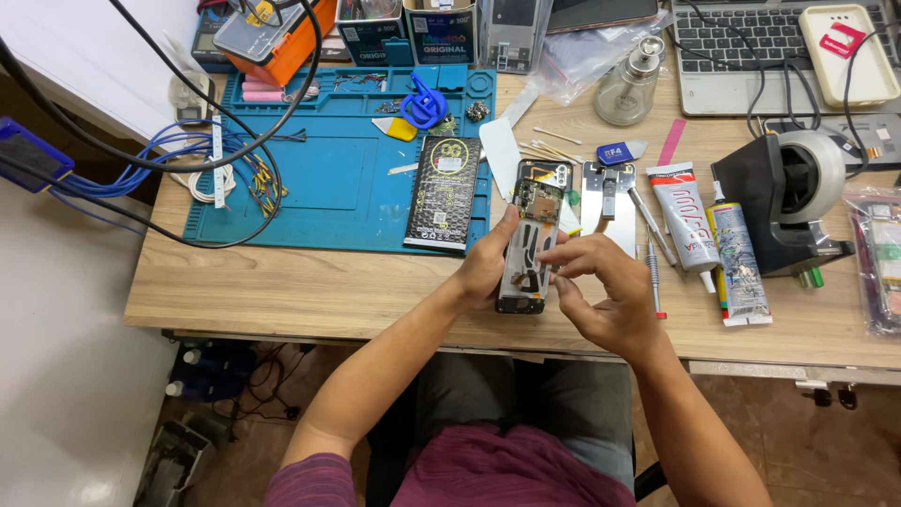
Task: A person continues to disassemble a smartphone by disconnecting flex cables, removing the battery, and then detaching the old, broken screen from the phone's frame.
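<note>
While the left hand (488, 268) grips an opened phone (530, 239) by its side, back cover off and its innards facing up, the right hand (601, 291) comes in from the other side with fingers (566, 253) pinched narrow over the lower middle of the exposed frame; whether anything small is held between those fingertips I cannot tell. The phone hangs just above the front edge of the wooden desk (310, 291), tilted slightly, near the person's lap.

A black battery (444, 192) lies on the blue work mat (319, 178) just left of the phone; a metal plate (608, 202) and a thin screwdriver (654, 277) lie just right of it, with two glue tubes (713, 235) beyond and a tape dispenser (788, 202) further right; a blue suction tool (424, 101) and a glass bottle (629, 84) stand farther back.

Several things could go wrong from here, as I judge it; the phone is held in the air by one hand only, so a slipped grip would drop it over the desk edge to the floor; fingers pressing on bare flex cables could crease or tear one; any loose screw freed at this height would likely roll off and be lost; the screwdriver sits close enough to the right wrist to be knocked away.
</note>
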